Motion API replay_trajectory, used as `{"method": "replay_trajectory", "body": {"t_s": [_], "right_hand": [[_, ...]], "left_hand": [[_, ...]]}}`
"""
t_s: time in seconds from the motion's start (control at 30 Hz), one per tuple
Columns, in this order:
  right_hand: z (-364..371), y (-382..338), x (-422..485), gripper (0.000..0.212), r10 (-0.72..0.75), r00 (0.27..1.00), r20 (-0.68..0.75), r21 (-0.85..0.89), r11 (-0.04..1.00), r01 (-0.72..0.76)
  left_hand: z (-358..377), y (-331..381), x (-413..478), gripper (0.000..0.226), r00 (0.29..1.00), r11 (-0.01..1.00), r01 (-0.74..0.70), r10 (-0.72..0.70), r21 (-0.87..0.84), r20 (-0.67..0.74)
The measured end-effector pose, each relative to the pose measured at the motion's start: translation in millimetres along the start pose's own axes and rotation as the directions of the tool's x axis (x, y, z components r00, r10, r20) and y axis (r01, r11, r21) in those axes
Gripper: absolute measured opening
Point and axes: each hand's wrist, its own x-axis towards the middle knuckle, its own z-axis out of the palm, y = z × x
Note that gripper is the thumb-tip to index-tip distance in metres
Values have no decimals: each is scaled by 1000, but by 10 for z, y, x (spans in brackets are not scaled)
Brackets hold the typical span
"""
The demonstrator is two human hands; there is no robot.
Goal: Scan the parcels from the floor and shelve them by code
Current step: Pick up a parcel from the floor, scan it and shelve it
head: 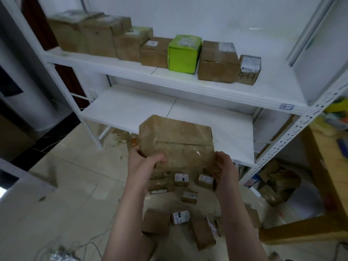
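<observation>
A brown cardboard parcel (177,142) taped across its top is held up in front of me, level with the lower shelf (120,110). My left hand (145,162) grips its near left corner, thumb on top. My right hand (226,166) holds its near right edge. Below it, several small brown parcels with white labels (181,178) lie scattered on the tiled floor. On the upper shelf (207,87) stands a row of brown boxes (216,63) with one bright green box (183,53) among them.
A white metal rack post (293,132) rises at right, with a shelf tag (287,106) on the upper shelf's edge. A yellow wooden table (323,166) stands far right, more boxes (278,181) beneath it. Cables trail on the floor at bottom left (62,249).
</observation>
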Motion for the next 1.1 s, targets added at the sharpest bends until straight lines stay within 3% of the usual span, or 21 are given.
{"method": "replay_trajectory", "body": {"t_s": [0.07,0.13,0.2,0.27,0.33,0.4,0.57,0.73,0.8,0.83,0.93,1.0,1.03,1.1], "right_hand": [[-27,-90,-47,38,24,998,61,-4,1000,-24],[-45,-226,-113,42,37,990,134,21,999,-40],[-80,-389,-182,45,70,976,206,84,993,-89],[-155,-583,-254,48,79,951,298,115,986,-118],[-266,-781,-317,52,71,927,369,103,988,-117],[-409,-974,-324,58,68,914,399,66,993,-102],[-911,-1431,-180,60,26,912,409,-99,995,16],[-1403,-1698,13,67,-30,886,463,-142,984,107],[-1630,-1782,113,64,-74,902,425,-74,991,116],[-1744,-1827,145,61,-103,905,412,-39,991,130],[-2114,-1945,268,70,-171,907,384,67,985,158],[-2384,-2029,367,79,-216,909,357,102,976,192],[-2524,-2069,415,79,-242,907,344,111,970,217],[-2810,-2130,503,70,-280,900,334,133,959,249]], "left_hand": [[62,28,-98,91,990,984,-137,140,115,-24],[125,68,-227,93,942,899,-324,335,295,16],[186,109,-340,96,835,712,-527,535,464,129],[280,179,-422,94,682,478,-693,678,540,274],[428,228,-494,90,537,258,-767,760,588,367],[636,200,-564,90,426,108,-786,808,609,407],[1212,-46,-743,90,244,-31,-827,879,561,409],[1851,-144,-953,108,215,-93,-839,848,536,484],[2100,-202,-993,114,261,-29,-858,836,513,483],[2219,-234,-1008,114,312,61,-870,836,489,451],[2550,-243,-1114,106,578,489,-812,749,318,323],[2749,-187,-1197,84,800,828,-559,522,48,296],[2857,-153,-1220,72,873,927,-365,374,-90,313],[3080,-126,-1236,49,914,969,-18,115,-246,388]]}}
